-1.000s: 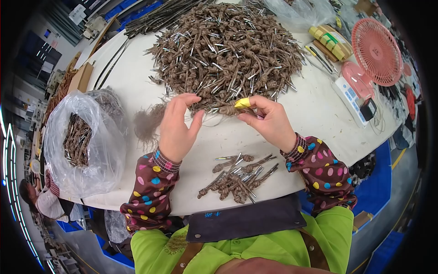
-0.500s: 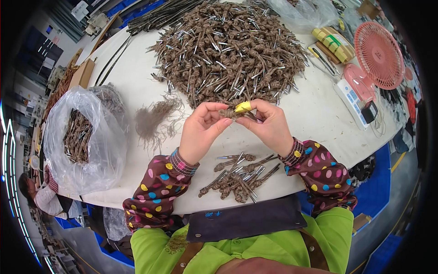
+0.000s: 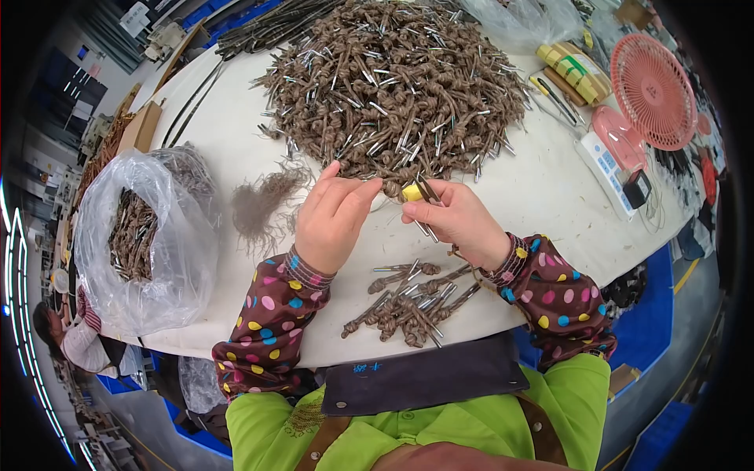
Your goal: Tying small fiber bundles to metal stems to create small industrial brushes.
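My left hand [image 3: 334,216] is over the table with its fingers stretched out and apart, the fingertips close to the front edge of a big heap of brown knotted cords with silver metal tips [image 3: 393,94]. Beside it, my right hand [image 3: 462,224] is closed on a slim dark metal tool [image 3: 425,188] with silver ends poking out below the fingers; its exact kind is unclear. Something yellow [image 3: 411,193] shows at the right fingertips. A brown cord [image 3: 457,253] hangs by the right wrist. Nearer me lies a small pile of knotted cords [image 3: 412,306].
Left of the heap is a tuft of loose brown fibres [image 3: 267,200]. A clear plastic bag [image 3: 184,267] of knotted cords stands at the left. To the right are a pink fan [image 3: 653,90], a white power strip [image 3: 606,174], a yellow-wrapped roll [image 3: 577,71] and a yellow-black cutter [image 3: 550,93].
Both hands were together on a knotted cord. The left hand has moved off leftward with its fingers spread. The slim dark tool now shows in my right hand, with the brown cord by its wrist.
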The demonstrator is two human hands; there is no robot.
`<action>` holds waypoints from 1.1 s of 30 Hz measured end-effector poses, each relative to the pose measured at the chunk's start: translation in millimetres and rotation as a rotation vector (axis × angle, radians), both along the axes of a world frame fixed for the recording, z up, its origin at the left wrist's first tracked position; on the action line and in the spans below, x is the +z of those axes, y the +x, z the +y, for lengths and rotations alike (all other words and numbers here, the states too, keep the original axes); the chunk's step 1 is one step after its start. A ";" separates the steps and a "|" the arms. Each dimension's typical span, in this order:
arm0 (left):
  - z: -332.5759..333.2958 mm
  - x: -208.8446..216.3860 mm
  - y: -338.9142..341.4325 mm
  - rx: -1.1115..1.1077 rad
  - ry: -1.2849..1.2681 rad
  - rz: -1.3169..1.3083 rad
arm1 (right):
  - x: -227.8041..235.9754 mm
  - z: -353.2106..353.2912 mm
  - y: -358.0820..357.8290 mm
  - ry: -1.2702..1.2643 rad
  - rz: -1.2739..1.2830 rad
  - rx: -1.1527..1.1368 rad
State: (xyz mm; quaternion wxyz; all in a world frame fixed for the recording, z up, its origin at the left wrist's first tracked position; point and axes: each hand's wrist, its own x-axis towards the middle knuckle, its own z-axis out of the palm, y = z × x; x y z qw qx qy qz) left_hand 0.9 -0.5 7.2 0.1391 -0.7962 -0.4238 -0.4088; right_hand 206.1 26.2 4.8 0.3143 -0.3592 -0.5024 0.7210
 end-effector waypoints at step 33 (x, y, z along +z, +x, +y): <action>-4.4 15.5 -5.3 -0.043 -0.566 -0.619 | -4.1 6.6 3.0 -0.145 0.013 -0.076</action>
